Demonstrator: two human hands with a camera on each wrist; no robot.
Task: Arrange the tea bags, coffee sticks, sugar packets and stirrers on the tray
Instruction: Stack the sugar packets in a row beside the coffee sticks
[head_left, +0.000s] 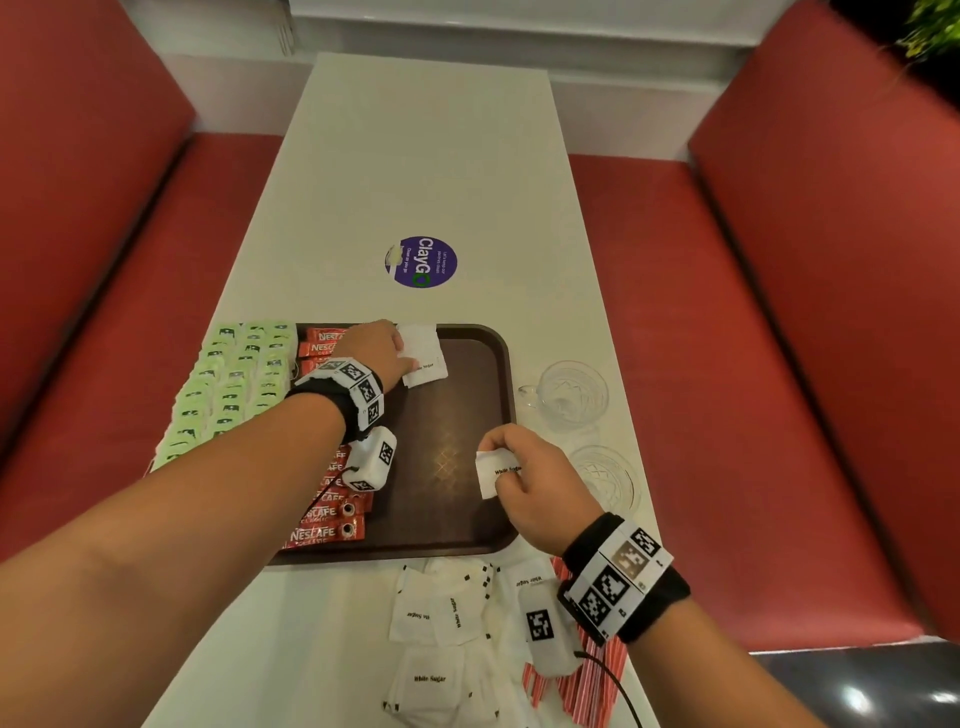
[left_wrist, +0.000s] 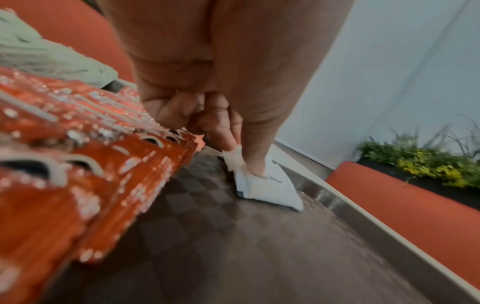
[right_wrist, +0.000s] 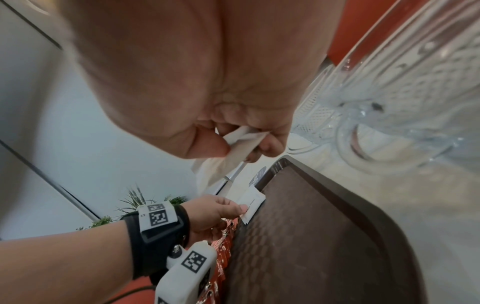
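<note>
Loose sugar packets (head_left: 431, 618) lie heaped at the lower centre of the head view, on the white worktop (head_left: 431, 171), with red-striped stirrers (head_left: 597, 675) just right of them; brown tray (head_left: 457, 415) sits mid-frame, bare across its centre; green tea bags (head_left: 228, 384) fill rows at its left edge; red coffee sticks (head_left: 327, 519) overlap in a column beside them; two glass cups (head_left: 571, 395) stand on the worktop right of the tray; left hand (head_left: 374, 348), fingers (left_wrist: 255, 162) pressed onto a placed sugar packet (head_left: 423, 356) at the tray's upper middle; right hand (head_left: 524, 478), above the tray's right rim, thumb and fingers (right_wrist: 270, 144) pinching a held sugar packet (head_left: 496, 470).
</note>
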